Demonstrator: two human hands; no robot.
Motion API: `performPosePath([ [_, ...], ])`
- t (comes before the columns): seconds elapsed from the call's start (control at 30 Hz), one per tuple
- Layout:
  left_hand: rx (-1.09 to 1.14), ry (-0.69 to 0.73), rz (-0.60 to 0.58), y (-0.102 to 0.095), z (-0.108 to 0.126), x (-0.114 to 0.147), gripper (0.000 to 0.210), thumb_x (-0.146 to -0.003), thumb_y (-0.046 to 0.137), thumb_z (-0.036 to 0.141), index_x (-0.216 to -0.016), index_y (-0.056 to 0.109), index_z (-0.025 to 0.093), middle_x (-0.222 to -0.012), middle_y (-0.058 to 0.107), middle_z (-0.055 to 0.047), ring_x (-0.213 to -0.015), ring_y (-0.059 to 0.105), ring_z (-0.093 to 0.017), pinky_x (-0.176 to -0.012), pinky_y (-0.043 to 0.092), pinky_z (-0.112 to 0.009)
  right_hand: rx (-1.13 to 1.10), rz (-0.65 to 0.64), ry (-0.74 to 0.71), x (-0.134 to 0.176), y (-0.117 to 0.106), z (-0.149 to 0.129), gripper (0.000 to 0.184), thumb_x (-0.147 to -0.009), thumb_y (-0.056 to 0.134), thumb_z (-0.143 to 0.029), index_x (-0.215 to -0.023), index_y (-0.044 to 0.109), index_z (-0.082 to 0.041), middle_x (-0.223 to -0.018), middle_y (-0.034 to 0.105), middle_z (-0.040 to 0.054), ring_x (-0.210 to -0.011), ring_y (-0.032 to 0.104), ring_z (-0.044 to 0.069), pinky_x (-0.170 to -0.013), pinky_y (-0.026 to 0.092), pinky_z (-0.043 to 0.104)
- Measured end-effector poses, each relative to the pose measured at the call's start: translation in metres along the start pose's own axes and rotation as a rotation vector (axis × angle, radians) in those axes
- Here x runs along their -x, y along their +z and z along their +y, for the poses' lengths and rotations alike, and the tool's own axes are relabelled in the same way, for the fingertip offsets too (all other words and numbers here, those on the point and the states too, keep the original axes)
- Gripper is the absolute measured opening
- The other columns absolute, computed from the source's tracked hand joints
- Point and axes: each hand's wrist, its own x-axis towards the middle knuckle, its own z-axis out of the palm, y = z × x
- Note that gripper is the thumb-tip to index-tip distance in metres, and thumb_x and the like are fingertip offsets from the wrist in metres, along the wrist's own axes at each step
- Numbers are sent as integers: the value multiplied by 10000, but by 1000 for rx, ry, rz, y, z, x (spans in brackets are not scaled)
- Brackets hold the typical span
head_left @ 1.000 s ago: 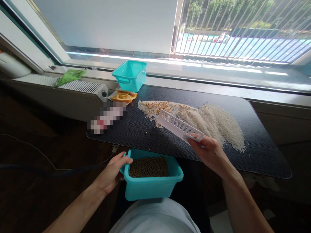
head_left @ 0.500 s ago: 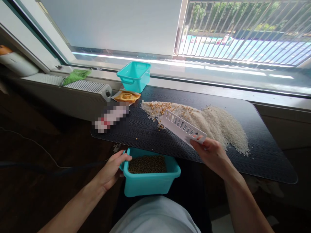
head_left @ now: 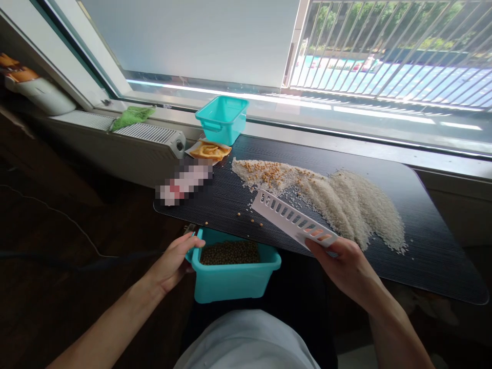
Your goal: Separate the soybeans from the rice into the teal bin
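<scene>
My left hand (head_left: 179,259) grips the left handle of a turquoise plastic bin (head_left: 234,282), which is held just below the table's front edge. Dull greenish-brown peas or beans (head_left: 230,253) cover the inside of that bin. In my right hand (head_left: 344,259) is a white slotted plastic strip (head_left: 290,220), held slanted low over the tabletop. Beyond the strip lies a long heap of white rice (head_left: 346,202). Yellow-orange peas (head_left: 269,171) are scattered over the heap's left part, and a few lie loose on the table near the front edge.
A second turquoise bin (head_left: 223,120) stands at the back left of the dark table (head_left: 415,225). Beside it are a yellow-orange packet (head_left: 209,150) and a blurred-out item (head_left: 184,184). A radiator (head_left: 149,134) with a green cloth (head_left: 132,118) runs along the left, under the window.
My right hand has drawn the slotted strip away from the rice toward the table's front edge. More loose peas lie near that edge. My left hand still holds the bin.
</scene>
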Motion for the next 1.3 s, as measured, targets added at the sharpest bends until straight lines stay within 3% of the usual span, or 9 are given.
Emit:
performPosePath([
  [0.13,10,-7,-6,0,0,-1,345,-503,768,278,-754,555,177,-549,465,86,-436,420,-76,-386,300,-173,-16,9,-23,22,3,-4,197,-914,535,-276,-914,721,-212,-926,749,28,-823,697,191,-673,530,228],
  [0.23,10,-9,-11,1,1,-1,341,-494,766,277,-730,541,177,-542,457,86,-431,407,-72,-379,297,-173,-72,-86,-44,26,9,-13,195,-929,521,-263,-961,708,-223,-944,743,21,-836,694,177,-710,527,223],
  [0.5,21,51,31,-16,9,-6,308,-513,748,260,-671,493,193,-497,398,105,-389,361,-62,-349,210,-168,-103,-113,-148,-31,46,-44,279,-954,458,-281,-790,666,-193,-776,689,23,-678,622,148,-632,477,230],
  [0.7,33,105,67,-43,20,0,310,-530,754,265,-754,559,175,-537,452,97,-409,387,-58,-359,222,-157,-114,-289,-250,-56,60,-73,272,-946,426,-201,-934,698,-214,-987,735,40,-820,666,162,-692,479,232],
  [0.9,23,132,135,-59,27,6,359,-504,759,257,-814,599,169,-570,508,77,-425,424,-74,-362,253,-168,-97,-308,-326,-75,88,-91,295,-941,423,-182,-1023,704,-216,-1100,727,52,-933,675,177,-796,498,254],
  [1.0,-20,149,142,-61,26,11,359,-515,757,272,-826,608,174,-578,519,70,-439,445,-90,-374,273,-180,-111,-357,-366,-67,86,-94,287,-940,431,-173,-1033,698,-220,-1084,730,47,-928,677,170,-804,497,245],
  [1.13,-62,132,147,-53,19,20,445,-535,770,293,-942,617,198,-596,531,72,-475,489,-116,-425,348,-202,-155,-213,-258,-41,65,-78,264,-957,428,-234,-928,689,-202,-952,729,56,-784,665,155,-697,499,227],
  [1.23,-45,97,58,-38,11,21,494,-545,777,294,-1000,609,204,-628,565,61,-476,497,-119,-440,371,-214,-112,-69,-105,-25,52,-51,290,-940,462,-299,-749,652,-191,-730,681,32,-626,604,148,-577,475,230],
  [1.3,-30,65,-1,-25,6,20,493,-544,777,294,-999,610,203,-617,564,60,-460,491,-119,-423,352,-212,-105,6,-29,-17,47,-32,295,-917,488,-329,-704,640,-194,-689,665,23,-608,596,155,-554,471,236],
])
